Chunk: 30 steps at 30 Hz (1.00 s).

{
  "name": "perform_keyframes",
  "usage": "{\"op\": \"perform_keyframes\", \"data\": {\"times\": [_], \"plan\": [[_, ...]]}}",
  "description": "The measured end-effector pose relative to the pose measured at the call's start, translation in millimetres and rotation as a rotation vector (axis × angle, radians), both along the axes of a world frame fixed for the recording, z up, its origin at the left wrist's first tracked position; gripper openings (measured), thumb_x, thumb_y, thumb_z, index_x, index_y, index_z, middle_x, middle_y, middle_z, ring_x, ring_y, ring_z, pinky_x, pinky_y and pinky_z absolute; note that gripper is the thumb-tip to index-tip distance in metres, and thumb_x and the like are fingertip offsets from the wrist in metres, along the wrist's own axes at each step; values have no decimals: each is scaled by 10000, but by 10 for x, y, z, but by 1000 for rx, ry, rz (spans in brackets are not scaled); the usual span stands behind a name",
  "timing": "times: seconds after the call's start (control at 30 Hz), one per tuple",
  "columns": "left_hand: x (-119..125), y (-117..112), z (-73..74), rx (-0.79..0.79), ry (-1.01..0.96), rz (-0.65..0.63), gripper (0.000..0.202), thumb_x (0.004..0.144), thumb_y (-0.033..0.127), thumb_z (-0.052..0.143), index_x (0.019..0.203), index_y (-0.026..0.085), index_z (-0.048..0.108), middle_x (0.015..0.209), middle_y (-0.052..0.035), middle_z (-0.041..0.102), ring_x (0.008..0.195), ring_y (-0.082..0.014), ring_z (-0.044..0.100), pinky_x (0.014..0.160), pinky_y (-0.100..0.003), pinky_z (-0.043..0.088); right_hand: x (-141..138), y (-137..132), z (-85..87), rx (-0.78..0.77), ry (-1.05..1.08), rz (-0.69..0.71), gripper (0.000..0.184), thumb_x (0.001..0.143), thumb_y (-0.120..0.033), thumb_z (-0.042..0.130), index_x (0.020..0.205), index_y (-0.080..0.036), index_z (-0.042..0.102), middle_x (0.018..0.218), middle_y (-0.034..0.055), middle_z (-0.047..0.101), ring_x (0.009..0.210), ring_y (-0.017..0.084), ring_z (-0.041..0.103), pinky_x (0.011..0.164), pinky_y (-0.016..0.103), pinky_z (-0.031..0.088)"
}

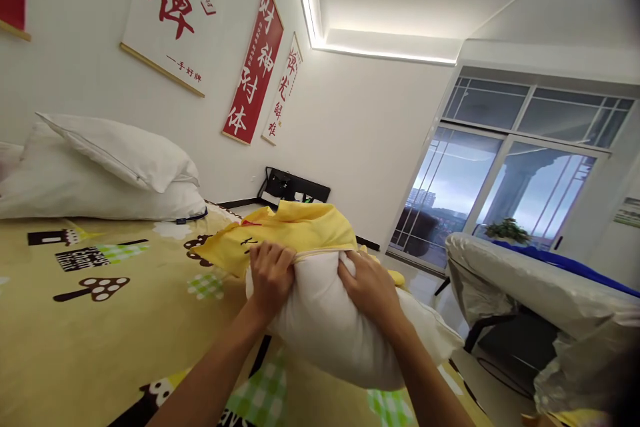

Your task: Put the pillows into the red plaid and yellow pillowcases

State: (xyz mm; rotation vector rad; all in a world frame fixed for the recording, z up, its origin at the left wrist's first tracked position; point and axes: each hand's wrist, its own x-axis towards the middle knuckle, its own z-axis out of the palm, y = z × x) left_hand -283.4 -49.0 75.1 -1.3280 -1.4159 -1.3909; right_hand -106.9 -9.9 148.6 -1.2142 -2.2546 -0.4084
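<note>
A white pillow (330, 327) lies on the patterned bedspread, its far end inside a yellow pillowcase (315, 225). My left hand (271, 277) is closed on the pillowcase's edge at the left side of the opening. On the opposite side, my right hand (369, 283) grips the pillow and the rim of the case, fingers partly hidden in the white fabric. Between both hands the case's edge runs across the pillow. The near part of the pillow is bare and bulges toward me.
Two white pillows (100, 167) are stacked at the left on the yellow bedspread (125, 347). A plastic-covered table (530, 280) stands at right, with a potted plant (507, 230) behind it. Beyond are sliding glass doors (530, 180), and a black case-like object (295, 187) sits by the wall.
</note>
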Motion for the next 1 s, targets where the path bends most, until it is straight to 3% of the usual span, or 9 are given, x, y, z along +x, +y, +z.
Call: {"op": "perform_keyframes", "data": {"times": [0.17, 0.27, 0.33, 0.4, 0.5, 0.63, 0.73, 0.83, 1.0], "plan": [[40, 100, -146, -342, 126, -142, 97, 782, 160, 510, 836, 196, 583, 887, -54, 613, 882, -244, 489, 826, -412, 356, 113, 552, -477, -165, 23, -123, 335, 931, -359, 374, 1071, -211, 640, 995, 92, 680, 926, 232, 610, 740, 301, 378], [-90, 27, -299, -419, 128, -367, 320, 723, 143, 551, 1034, 216, 564, 1056, -45, 592, 1016, -241, 474, 920, -396, 363, 232, 718, -752, -178, 51, -138, 339, 932, -318, 358, 1071, -189, 640, 998, 99, 683, 953, 235, 611, 755, 306, 395], [-175, -9, -378, -424, 102, -433, 424, 739, 134, 548, 1152, 226, 513, 1149, -50, 567, 1087, -236, 457, 963, -391, 355, 311, 770, -852, -175, 99, -131, 352, 928, -317, 346, 1065, -179, 640, 987, 102, 684, 955, 236, 610, 770, 311, 406], [-217, 21, -419, -425, 76, -392, 396, 781, 157, 540, 1171, 207, 495, 1167, -71, 560, 1094, -246, 456, 949, -403, 368, 356, 801, -898, -166, 173, -100, 365, 914, -324, 340, 1037, -168, 646, 964, 109, 685, 939, 242, 611, 780, 322, 418], [-189, 192, -421, -450, 66, -246, 226, 787, 152, 533, 1011, 176, 548, 1030, -78, 591, 985, -261, 487, 851, -407, 401, 366, 799, -924, -160, 256, -5, 378, 894, -338, 323, 989, -167, 647, 954, 105, 680, 942, 227, 604, 807, 312, 436], [-111, 472, -450, -292, -2, -98, 188, 738, 29, 446, 749, 192, 539, 776, -45, 578, 788, -221, 498, 701, -343, 395, 390, 618, -959, -215, 380, 281, 464, 894, -462, 312, 1147, -181, 580, 1122, 114, 629, 1106, 239, 545, 933, 352, 423], [-70, 588, -518, -123, -119, -54, 276, 760, 4, 383, 598, 212, 466, 622, -28, 496, 667, -197, 447, 632, -317, 362, 422, 430, -995, -277, 356, 395, 592, 806, -556, 481, 1276, -195, 482, 1263, 123, 551, 1251, 289, 437, 1036, 429, 350], [-27, 605, -522, -40, -123, -93, 309, 847, 58, 374, 598, 212, 473, 626, -28, 491, 669, -191, 441, 635, -309, 370, 410, 360, -1026, -251, 366, 260, 647, 719, -511, 629, 1254, -182, 472, 1227, 133, 556, 1208, 313, 465, 1010, 445, 366], [-18, 572, -315, 33, 143, -247, 232, 918, 109, 375, 950, 176, 595, 935, -89, 598, 885, -213, 495, 809, -350, 421, 358, 498, -1075, -182, 380, 75, 488, 717, -484, 649, 1088, -189, 533, 1032, 94, 629, 996, 283, 582, 843, 382, 451]]}}
